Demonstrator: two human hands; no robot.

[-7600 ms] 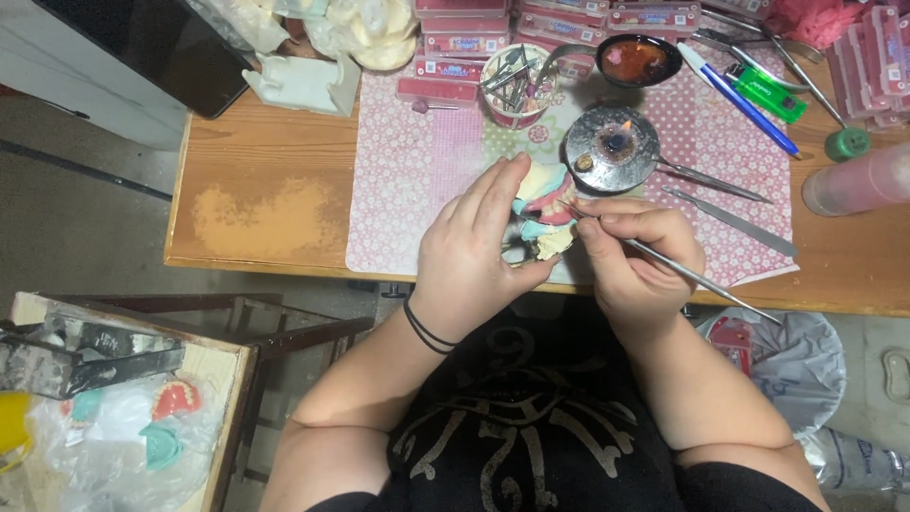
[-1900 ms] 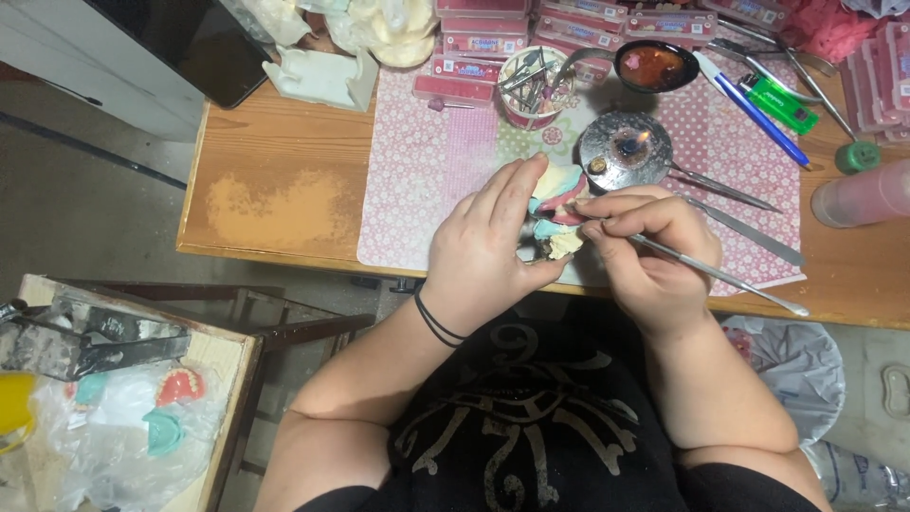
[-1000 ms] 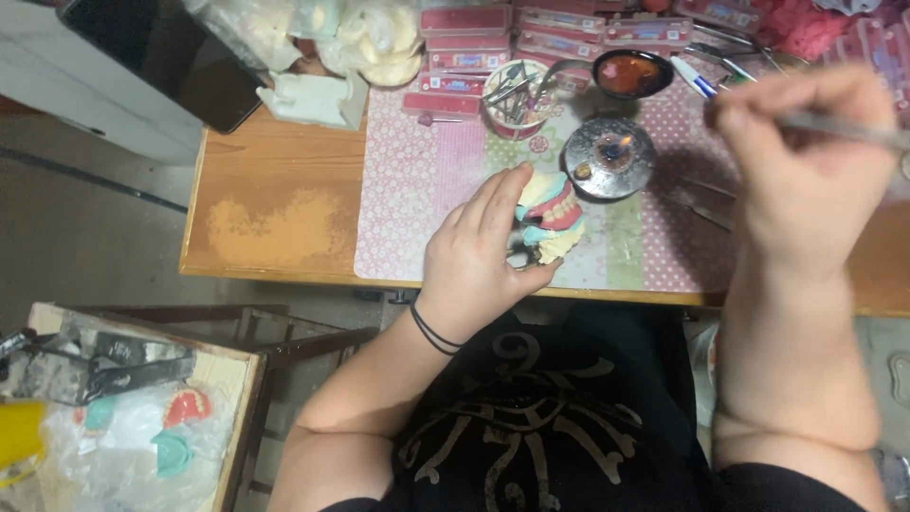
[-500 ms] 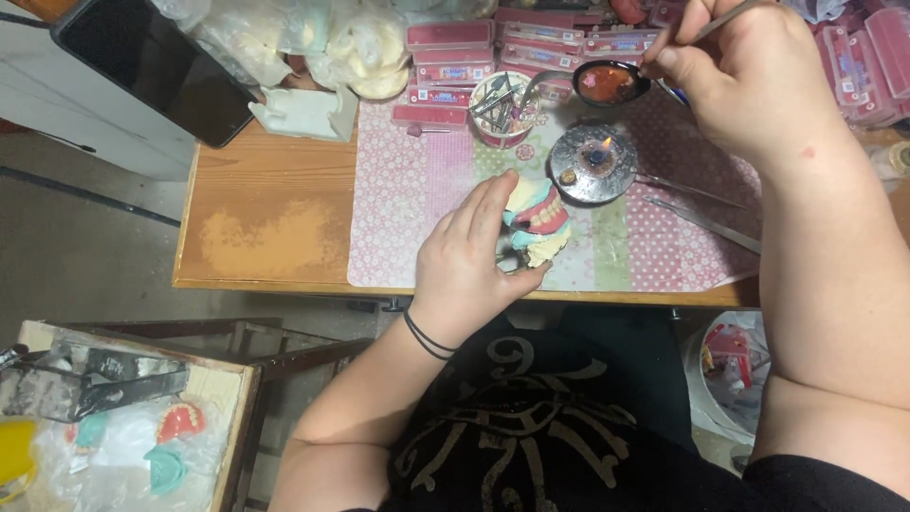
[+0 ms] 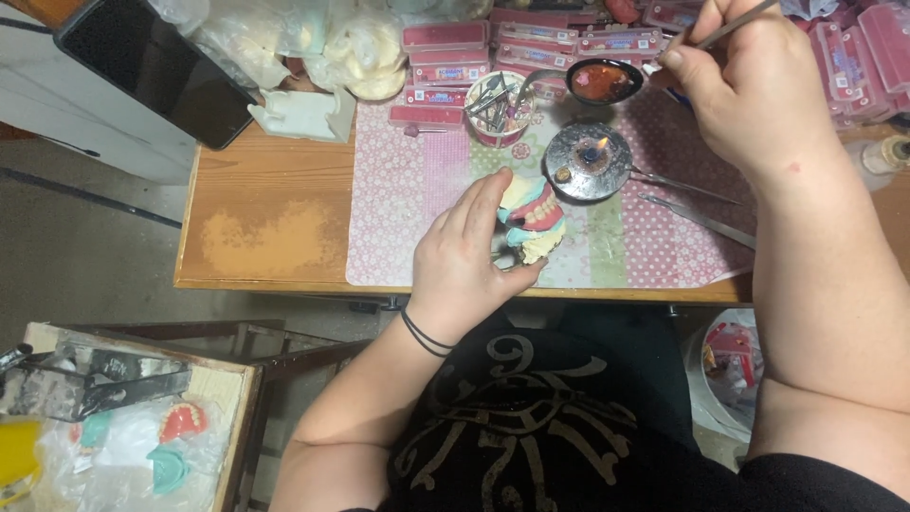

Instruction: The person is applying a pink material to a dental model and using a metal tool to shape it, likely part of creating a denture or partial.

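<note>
The denture model [image 5: 531, 220] sits near the front edge of the wooden table [image 5: 265, 228], on a pink patterned mat [image 5: 408, 190]. It shows cream plaster bases, teal trim and pink gums with a row of pale teeth, and it rests slightly tilted. The left hand [image 5: 464, 261] wraps around its near side, fingers curled and thumb pressed under the plaster, gripping it. The right hand [image 5: 758, 85] is raised over the back right part of the table, fingers pinched tight on a thin metal tool [image 5: 725, 27] whose tip reaches a small dark bowl of reddish wax [image 5: 604, 82]. Just behind the model stands a round metal burner [image 5: 588, 161] with a small flame. Two long metal instruments [image 5: 697, 204] lie on the mat to the right. The left part of the table is bare wood, with a worn pale patch. Along the back edge lie flat pink boxes [image 5: 445, 38] in rows, a cup of tools [image 5: 498, 104], and white plaster casts [image 5: 303, 114].
</note>
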